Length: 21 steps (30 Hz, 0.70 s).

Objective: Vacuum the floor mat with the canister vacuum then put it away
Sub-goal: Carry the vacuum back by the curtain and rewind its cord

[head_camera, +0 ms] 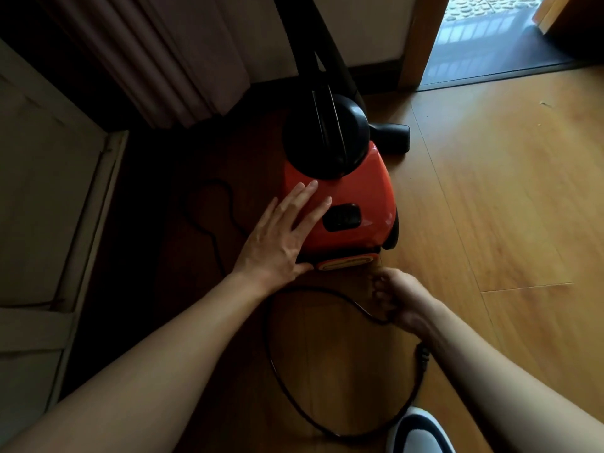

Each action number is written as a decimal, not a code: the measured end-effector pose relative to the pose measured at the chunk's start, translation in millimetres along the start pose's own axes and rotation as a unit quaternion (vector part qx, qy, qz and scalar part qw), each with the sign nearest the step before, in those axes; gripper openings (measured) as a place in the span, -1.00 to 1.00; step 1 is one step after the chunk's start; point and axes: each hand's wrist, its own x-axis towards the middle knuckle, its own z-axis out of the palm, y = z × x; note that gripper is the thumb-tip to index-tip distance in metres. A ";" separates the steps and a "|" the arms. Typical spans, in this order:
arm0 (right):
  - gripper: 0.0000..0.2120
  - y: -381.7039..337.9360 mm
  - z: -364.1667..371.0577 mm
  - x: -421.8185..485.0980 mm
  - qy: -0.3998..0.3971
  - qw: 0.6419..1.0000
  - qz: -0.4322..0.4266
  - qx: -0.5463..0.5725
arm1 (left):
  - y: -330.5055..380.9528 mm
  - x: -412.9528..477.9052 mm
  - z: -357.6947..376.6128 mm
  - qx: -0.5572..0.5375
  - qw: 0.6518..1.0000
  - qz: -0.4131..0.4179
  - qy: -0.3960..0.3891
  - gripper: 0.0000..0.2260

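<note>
The red canister vacuum (356,194) stands on the wooden floor in the middle of the view, with a black round front and a black hose (322,60) rising from it. My left hand (281,237) rests flat on the vacuum's near left side, fingers straight. Just behind the vacuum's rear end, my right hand (397,299) grips the black power cord (281,380). The cord loops over the floor below my arms and ends in a plug (421,354) beside my right forearm. No floor mat is in view.
The black floor nozzle (392,137) lies right of the vacuum's front. A curtain (157,60) hangs at the back left and pale furniture (42,207) fills the left. A doorway (483,37) opens at the back right. My slipper (418,433) is at the bottom edge.
</note>
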 end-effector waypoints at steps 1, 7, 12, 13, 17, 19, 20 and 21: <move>-0.74 -4.5 -7.2 -1.4 -0.002 1.000 -0.008 0.010 | 0.0 0.2 1.0 -0.006 1.000 0.001 0.006 0.11; -0.65 -26.3 -44.0 -16.8 -0.033 0.994 -0.073 0.069 | -3.1 1.0 1.0 -0.015 0.999 0.014 0.026 0.10; -0.67 -43.3 -44.3 -47.1 -0.163 0.974 -0.152 -0.045 | -5.7 1.1 -0.4 -0.007 0.999 0.024 0.030 0.10; -0.68 -44.7 -39.9 -51.4 -0.176 0.968 -0.169 -0.061 | -6.2 1.1 -1.4 -0.005 0.999 0.027 0.027 0.09; -0.70 -42.8 -21.6 -61.3 -0.200 0.938 -0.241 -0.149 | -9.7 1.6 -7.4 0.005 0.999 0.037 0.005 0.05; -0.71 -36.1 -10.9 -61.1 -0.197 0.925 -0.274 -0.174 | -9.7 1.4 -11.5 0.000 0.999 0.035 0.000 -0.03; -0.72 -31.9 -3.7 -60.0 -0.190 0.921 -0.289 -0.179 | -8.7 1.4 -13.5 -0.003 1.000 0.030 0.001 -0.10; -0.73 -26.7 4.6 -58.5 -0.175 0.916 -0.309 -0.187 | -7.4 1.5 -15.6 -0.007 1.000 0.023 0.001 -0.17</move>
